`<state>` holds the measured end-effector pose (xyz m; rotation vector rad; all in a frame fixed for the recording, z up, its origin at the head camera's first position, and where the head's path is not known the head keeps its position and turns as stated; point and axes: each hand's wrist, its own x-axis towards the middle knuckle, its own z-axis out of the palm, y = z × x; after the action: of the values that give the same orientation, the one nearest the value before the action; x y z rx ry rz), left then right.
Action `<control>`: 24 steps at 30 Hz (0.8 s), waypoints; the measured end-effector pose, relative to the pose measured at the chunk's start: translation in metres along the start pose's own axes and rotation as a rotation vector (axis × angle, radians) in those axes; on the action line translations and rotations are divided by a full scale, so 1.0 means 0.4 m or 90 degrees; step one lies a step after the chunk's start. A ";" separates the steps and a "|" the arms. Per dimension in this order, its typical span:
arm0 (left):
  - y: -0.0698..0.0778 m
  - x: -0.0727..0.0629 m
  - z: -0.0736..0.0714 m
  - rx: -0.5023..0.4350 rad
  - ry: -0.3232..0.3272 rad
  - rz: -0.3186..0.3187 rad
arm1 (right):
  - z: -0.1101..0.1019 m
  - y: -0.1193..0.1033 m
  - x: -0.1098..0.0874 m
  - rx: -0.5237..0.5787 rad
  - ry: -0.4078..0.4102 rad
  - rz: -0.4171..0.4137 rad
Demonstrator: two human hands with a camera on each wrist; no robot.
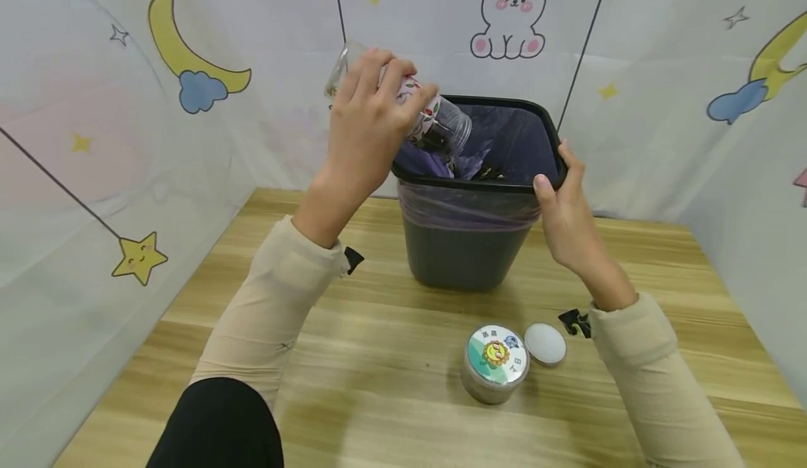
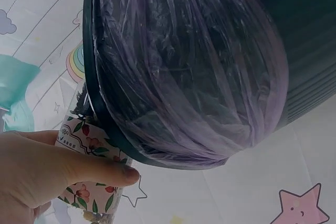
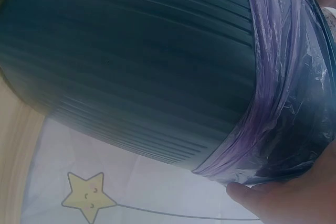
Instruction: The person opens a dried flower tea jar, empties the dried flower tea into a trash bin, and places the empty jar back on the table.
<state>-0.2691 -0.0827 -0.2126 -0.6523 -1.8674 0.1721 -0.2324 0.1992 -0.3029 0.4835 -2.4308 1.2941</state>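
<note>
My left hand (image 1: 368, 114) grips a clear jar (image 1: 450, 132) with a floral label. The jar is tilted, its mouth down inside the rim of a dark grey bin (image 1: 469, 254); dark bits lie near the mouth. In the left wrist view, the thumb crosses the label of the jar (image 2: 86, 140) beside the bin's rim. A purple plastic bag (image 1: 469, 209) lines the bin and folds over its outside. Some dark scraps show within. My right hand (image 1: 567, 212) holds the bin's right rim, thumb outside; its other fingers are partly hidden.
On the wooden table (image 1: 378, 356), in front of the bin, stands a round clear container (image 1: 494, 366) with a flower sticker on top. Beside it lies a small white lid (image 1: 546, 344). A printed white cloth (image 1: 284, 104) hangs behind. Something black (image 1: 217, 426) shows at the lower left.
</note>
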 end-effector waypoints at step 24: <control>0.027 0.012 0.009 0.048 0.024 0.015 | -0.013 0.001 0.006 0.008 -0.020 0.005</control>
<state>-0.2697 -0.0707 -0.2146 -0.6208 -1.8086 0.2430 -0.2339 0.2033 -0.2994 0.5016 -2.4547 1.3149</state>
